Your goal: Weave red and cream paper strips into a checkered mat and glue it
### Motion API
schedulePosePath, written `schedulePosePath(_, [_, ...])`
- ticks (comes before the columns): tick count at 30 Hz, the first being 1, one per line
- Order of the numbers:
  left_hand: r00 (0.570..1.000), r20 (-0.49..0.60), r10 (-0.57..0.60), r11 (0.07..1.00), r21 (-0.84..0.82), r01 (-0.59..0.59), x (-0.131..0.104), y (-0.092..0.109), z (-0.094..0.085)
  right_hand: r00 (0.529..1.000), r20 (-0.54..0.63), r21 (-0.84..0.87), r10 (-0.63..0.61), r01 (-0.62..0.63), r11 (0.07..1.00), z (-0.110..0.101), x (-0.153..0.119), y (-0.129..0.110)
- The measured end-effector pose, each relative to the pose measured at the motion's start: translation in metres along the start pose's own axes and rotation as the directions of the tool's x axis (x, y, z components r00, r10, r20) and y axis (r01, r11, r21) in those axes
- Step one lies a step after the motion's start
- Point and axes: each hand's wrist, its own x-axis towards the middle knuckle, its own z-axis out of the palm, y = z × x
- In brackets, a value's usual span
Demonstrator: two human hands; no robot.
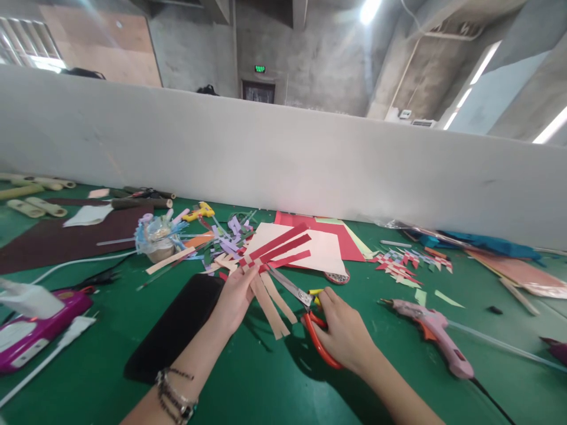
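Note:
My left hand (240, 293) pinches a woven piece of paper strips (283, 247), with red strips fanning to the upper right and peach strips hanging down toward me. In my right hand (343, 327) is a pair of scissors (296, 289) with red handles; a yellow part shows by my fingers. The blades point up and left, their tips at the woven piece close to my left fingertips. Whether the blades touch the paper I cannot tell. Behind lies a peach paper sheet (325, 251) over red paper (354, 248).
A pink glue gun (438, 333) lies at right, below cut woven paper pieces (396, 264). A black case (177, 327) lies under my left forearm. Further left are a purple power strip (48, 330), a yellow glue gun (199, 211) and paper scraps (233, 236). A white partition (283, 153) stands behind.

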Motion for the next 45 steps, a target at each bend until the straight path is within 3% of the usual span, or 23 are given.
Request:
schedulePosePath(16, [0.994,-0.089,-0.063,0.993,-0.102,0.054,0.001,-0.010,-0.001,0.993,0.116,0.075,0.022,-0.030,0.997,-0.009,0.001,-0.007])
schedulePosePath(24, [0.995,-0.022,-0.098,0.989,-0.114,0.095,0.000,-0.016,-0.002,0.993,0.114,0.078,0.022,-0.031,0.997,-0.008,0.001,-0.007])
schedulePosePath(32, [0.986,-0.061,-0.154,0.980,-0.133,0.145,-0.003,-0.021,0.003,0.993,0.120,0.150,-0.005,-0.013,0.989,-0.009,0.001,-0.009])
schedulePosePath(37, [0.993,-0.034,-0.115,0.993,0.022,0.116,-0.006,-0.017,0.006,0.984,0.179,0.298,-0.024,-0.031,0.954,-0.014,0.002,-0.003])
schedulePosePath(45, [0.984,-0.116,0.138,0.904,0.421,-0.077,-0.008,-0.012,0.004,0.922,0.340,0.549,-0.184,-0.035,0.835,-0.018,0.002,0.005])
